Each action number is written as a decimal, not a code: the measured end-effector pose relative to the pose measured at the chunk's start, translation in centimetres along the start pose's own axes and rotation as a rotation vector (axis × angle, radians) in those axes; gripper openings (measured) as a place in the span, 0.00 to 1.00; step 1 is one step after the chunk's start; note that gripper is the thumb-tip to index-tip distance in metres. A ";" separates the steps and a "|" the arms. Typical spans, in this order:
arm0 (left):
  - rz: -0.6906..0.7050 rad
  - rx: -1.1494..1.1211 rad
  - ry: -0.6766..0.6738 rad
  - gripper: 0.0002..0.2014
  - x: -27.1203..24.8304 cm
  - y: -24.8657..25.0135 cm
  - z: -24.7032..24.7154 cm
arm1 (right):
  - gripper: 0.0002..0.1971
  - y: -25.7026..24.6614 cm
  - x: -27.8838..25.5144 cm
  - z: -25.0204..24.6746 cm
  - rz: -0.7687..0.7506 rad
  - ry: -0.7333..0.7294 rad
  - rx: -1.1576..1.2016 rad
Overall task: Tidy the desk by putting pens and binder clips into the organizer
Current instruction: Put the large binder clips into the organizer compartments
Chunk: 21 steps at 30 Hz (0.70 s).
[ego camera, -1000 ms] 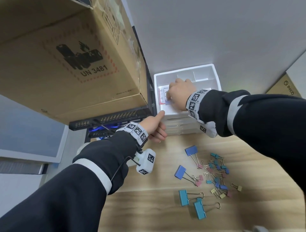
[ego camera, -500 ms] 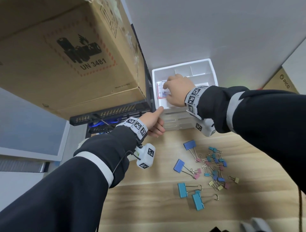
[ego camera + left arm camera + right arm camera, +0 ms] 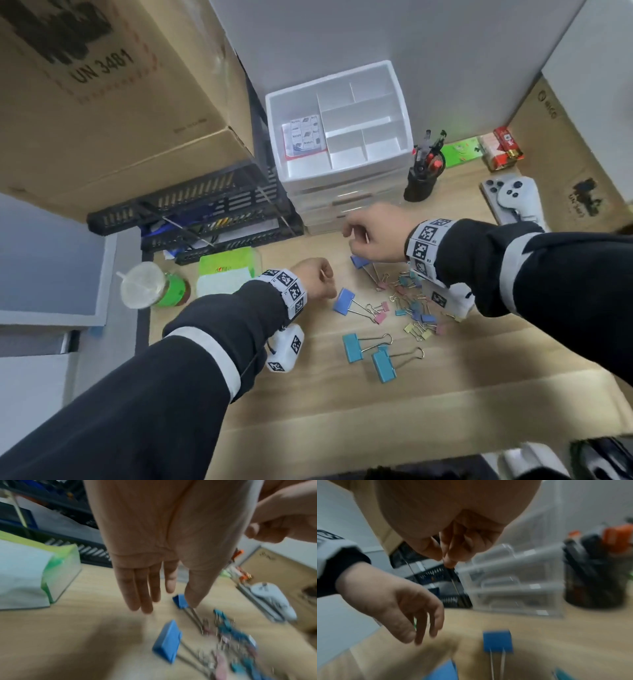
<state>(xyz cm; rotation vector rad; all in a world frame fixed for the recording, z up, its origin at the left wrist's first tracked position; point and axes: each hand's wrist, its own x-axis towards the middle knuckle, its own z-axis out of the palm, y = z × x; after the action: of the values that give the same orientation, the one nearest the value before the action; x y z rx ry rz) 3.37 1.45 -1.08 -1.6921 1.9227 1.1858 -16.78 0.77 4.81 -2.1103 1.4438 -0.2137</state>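
White organizer (image 3: 337, 133) was left alone now; both hands had dropped to the clips (image 3: 407, 308) before it: left hand (image 3: 313, 279) open and empty, right hand (image 3: 375, 236) curled, contents unclear.

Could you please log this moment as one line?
left hand: open, near blue clip | right hand: curled, above clip pile | organizer top: notes only

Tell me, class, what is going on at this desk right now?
A person is tidying binder clips scattered on the wooden desk. Both hands hover over the pile and hold nothing: the left hand with fingers straight, the right hand with fingers curled. The white organizer behind holds a notes packet; no clips show in it.
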 end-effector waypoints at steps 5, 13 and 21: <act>0.200 0.300 0.001 0.25 1.5 -0.9 4.8 | 0.09 5.3 -3.0 5.7 0.229 -0.133 -0.010; 0.327 0.426 0.079 0.27 2.7 -1.5 8.2 | 0.07 8.3 -5.6 10.7 0.334 -0.221 0.031; 0.282 0.441 0.029 0.25 1.8 -1.7 6.5 | 0.01 8.0 -3.5 10.8 0.338 -0.167 0.088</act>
<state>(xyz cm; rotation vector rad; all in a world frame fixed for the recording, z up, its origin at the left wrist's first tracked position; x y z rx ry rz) 2.67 5.18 -6.91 -1.2460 2.2878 0.7427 -19.97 5.79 -7.79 -1.7372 1.6284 0.0288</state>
